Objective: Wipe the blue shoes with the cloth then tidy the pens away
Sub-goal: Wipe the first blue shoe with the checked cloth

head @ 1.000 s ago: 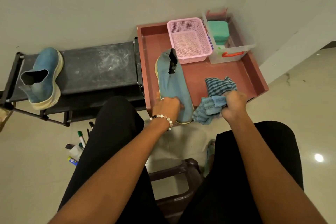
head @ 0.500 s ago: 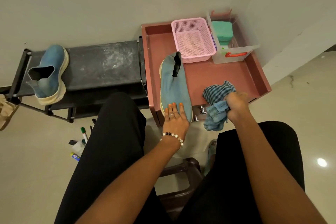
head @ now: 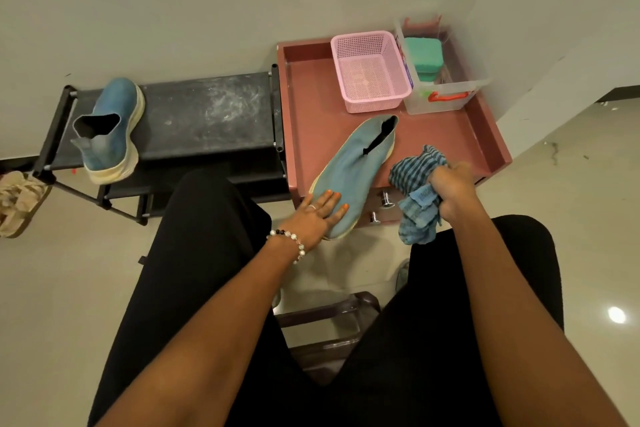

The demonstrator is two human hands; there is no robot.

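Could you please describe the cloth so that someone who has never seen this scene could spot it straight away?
Find the reddish-brown cabinet against the wall, beside the black rack. At its near right edge, the right hand grips the cloth, a crumpled blue striped rag hanging over the edge. Unlike the smooth blue shoe beside it, it is bunched and patterned.

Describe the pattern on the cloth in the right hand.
Blue with dark stripes, seen in the head view: cloth, bunched in the right hand.

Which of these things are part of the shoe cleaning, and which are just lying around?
Part of the job:
shoe on the red cabinet, under the left hand
striped cloth, gripped by the right hand
second shoe on the black rack

Lying about:
pink basket
clear box
sandal
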